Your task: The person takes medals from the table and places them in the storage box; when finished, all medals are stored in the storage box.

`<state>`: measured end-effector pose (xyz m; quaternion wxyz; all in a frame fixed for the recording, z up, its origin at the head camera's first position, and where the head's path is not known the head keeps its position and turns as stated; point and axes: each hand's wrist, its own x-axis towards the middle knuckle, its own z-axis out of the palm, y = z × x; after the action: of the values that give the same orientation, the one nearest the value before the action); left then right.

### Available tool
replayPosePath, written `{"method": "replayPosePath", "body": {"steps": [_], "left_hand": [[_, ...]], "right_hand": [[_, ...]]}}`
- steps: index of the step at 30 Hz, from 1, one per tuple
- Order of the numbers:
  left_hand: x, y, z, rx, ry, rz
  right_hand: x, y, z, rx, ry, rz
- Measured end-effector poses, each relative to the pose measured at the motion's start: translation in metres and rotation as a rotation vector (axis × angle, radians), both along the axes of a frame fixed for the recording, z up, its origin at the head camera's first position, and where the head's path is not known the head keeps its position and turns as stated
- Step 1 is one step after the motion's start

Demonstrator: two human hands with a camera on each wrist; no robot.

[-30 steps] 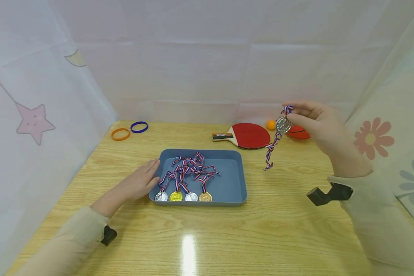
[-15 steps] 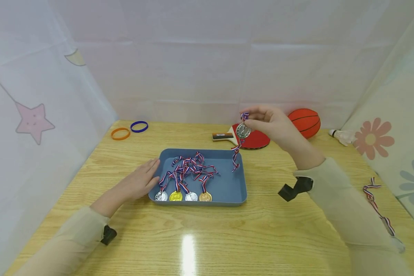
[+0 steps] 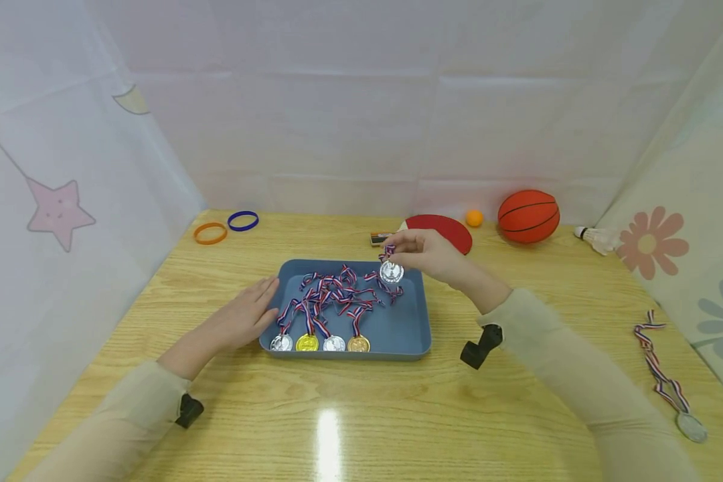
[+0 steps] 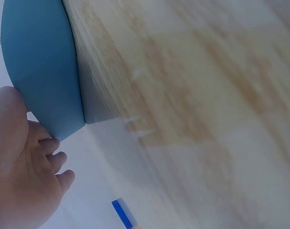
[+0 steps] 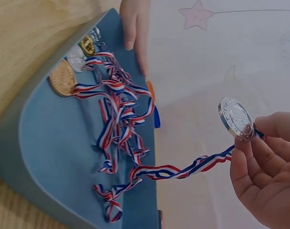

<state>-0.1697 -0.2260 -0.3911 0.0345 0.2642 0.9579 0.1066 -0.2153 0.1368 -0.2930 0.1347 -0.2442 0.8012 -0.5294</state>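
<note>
In my right hand (image 3: 432, 256) a silver medal (image 3: 391, 272) is pinched near its ribbon loop, above the back right of the blue-grey tray (image 3: 397, 335). Its red, white and blue ribbon (image 5: 183, 171) trails down into the tray, as the right wrist view shows. Flat against the tray's left side rests my left hand (image 3: 247, 314), fingers straight. Along the tray's front lie a silver medal (image 3: 282, 343), a gold medal (image 3: 307, 343), another silver medal (image 3: 334, 343) and a bronze medal (image 3: 359, 343). Their ribbons (image 3: 328, 294) tangle behind them.
Behind the tray are a red table tennis bat (image 3: 440, 231), partly covered by my right hand, an orange ball (image 3: 474, 218), a small basketball (image 3: 528, 216) and a shuttlecock (image 3: 596, 238). Orange (image 3: 210, 233) and blue wristbands (image 3: 243, 221) lie back left. Another silver medal (image 3: 691, 426) lies far right.
My right hand has carried the silver medal left and down from near the basketball to above the tray, its ribbon end now inside. My left hand has stayed put.
</note>
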Motion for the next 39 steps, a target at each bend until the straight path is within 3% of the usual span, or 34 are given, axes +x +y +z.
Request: {"method": "replayPosePath", "body": {"steps": [12, 17, 22, 32, 39], "left_hand": [[0.0, -0.002, -0.001, 0.007, -0.009, 0.003], [0.001, -0.001, -0.001, 0.002, -0.009, 0.006], [0.001, 0.0, 0.0, 0.004, -0.009, 0.007], [0.001, 0.0, 0.0, 0.003, -0.006, 0.0], [0.001, 0.0, 0.001, 0.004, -0.007, 0.003]], "right_hand": [[0.004, -0.007, -0.049, 0.097, -0.124, 0.091], [0.011, -0.011, -0.064, 0.171, -0.123, 0.137], [0.015, -0.015, -0.076, 0.219, -0.125, 0.159], [0.019, -0.021, -0.095, 0.169, -0.165, 0.139], [0.02, -0.024, -0.1, 0.218, -0.083, 0.133]]}}
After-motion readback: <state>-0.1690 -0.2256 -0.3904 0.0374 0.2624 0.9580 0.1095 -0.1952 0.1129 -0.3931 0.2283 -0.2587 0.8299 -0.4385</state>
